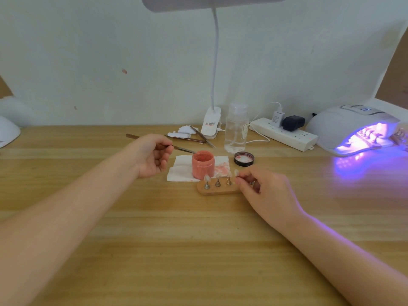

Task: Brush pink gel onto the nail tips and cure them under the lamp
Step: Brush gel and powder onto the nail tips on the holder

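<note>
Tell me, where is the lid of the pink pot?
In the head view the black lid lies upside down on the wooden table, just right of the pink gel jar and in front of the clear bottle.

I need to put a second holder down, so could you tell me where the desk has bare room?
The widest bare patch is the near desk between the two forearms, in front of the wooden holder. Another lies left of the left hand. It is crowded around the pink jar, lid, clear bottle, power strip and curing lamp.
</note>
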Tool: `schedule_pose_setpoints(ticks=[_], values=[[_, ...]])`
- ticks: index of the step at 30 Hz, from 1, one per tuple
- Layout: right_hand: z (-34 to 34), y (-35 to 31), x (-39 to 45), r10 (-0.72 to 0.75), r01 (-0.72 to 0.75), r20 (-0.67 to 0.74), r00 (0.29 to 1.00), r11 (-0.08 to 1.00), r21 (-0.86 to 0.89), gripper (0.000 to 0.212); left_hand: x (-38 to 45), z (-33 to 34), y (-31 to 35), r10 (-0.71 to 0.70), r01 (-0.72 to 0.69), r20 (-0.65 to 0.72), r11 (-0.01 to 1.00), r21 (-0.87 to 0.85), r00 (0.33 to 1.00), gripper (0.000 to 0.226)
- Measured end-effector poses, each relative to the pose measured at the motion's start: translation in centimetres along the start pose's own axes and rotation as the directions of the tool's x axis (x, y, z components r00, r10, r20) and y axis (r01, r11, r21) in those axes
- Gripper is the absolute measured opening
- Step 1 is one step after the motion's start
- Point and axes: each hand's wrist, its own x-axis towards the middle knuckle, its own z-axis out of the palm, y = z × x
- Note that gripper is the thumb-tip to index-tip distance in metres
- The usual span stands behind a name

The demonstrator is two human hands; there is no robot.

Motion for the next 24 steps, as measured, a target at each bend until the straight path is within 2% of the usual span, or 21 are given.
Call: schedule_pose_setpoints(ticks=[10,19,24], values=[[0.1,0.1,0.0,-0.009,0.009,-0.002,1.0,1.0,-0.001,0.009,-0.2,-1.4,-0.2,0.008,-0.009,-0.018,1.0,-0.022,1.0,0.014],[0.1,0.2,0.0,-0.018,0.018,0.006,1.0,1.0,0.0,0.007,-0.5,-0.5,-0.4,-0.021,0.022,0.034,0.999,-0.046,0.999,0.012],[0.1,0.1,0.0,-0.028,0.028,0.005,1.0,0.999,0.024,0.007,-0.4,-1.3,-0.7,-0.02,0.02,-0.016,1.0,-0.02,1.0,0.013]])
